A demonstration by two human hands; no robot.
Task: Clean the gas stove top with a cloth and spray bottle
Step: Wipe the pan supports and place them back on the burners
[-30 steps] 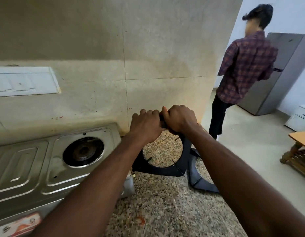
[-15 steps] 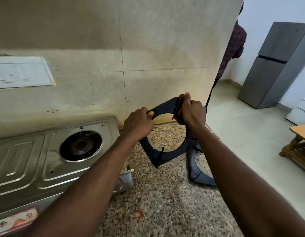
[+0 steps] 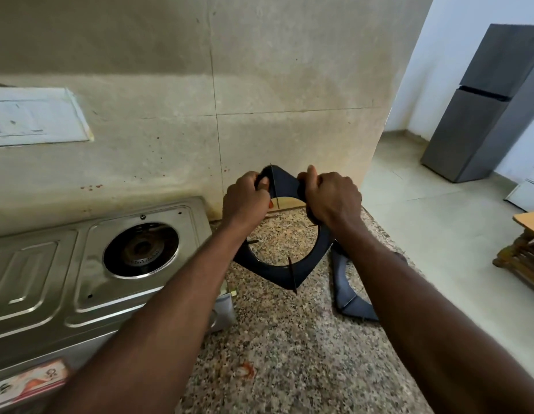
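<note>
Counter [image 3: 289,354]: speckled granite, bare near me; right edge drops to floor.
Stove [image 3: 80,279]: at my left; front sticker unreadable.
Second grate [image 3: 346,288]: flat on counter, right.
Grate [image 3: 285,264]: upright, lifted.
Left hand [image 3: 245,201]: fist closed around grate's top-left rim.
Right hand [image 3: 331,198]: clenched on top-right rim.

We are seeing a black pan support [image 3: 285,264] and a second black pan support [image 3: 346,291] at its four o'clock. We are looking at a speckled brown, grey and black granite counter [image 3: 289,354], carrying an orange-red stain [image 3: 245,370] at six o'clock. The gas stove [image 3: 80,279] is showing silver steel, its burner [image 3: 140,249] dark. The wall [image 3: 259,85] is showing beige with red specks, the switch plate [image 3: 35,115] white, the fridge [image 3: 484,115] grey.
</note>
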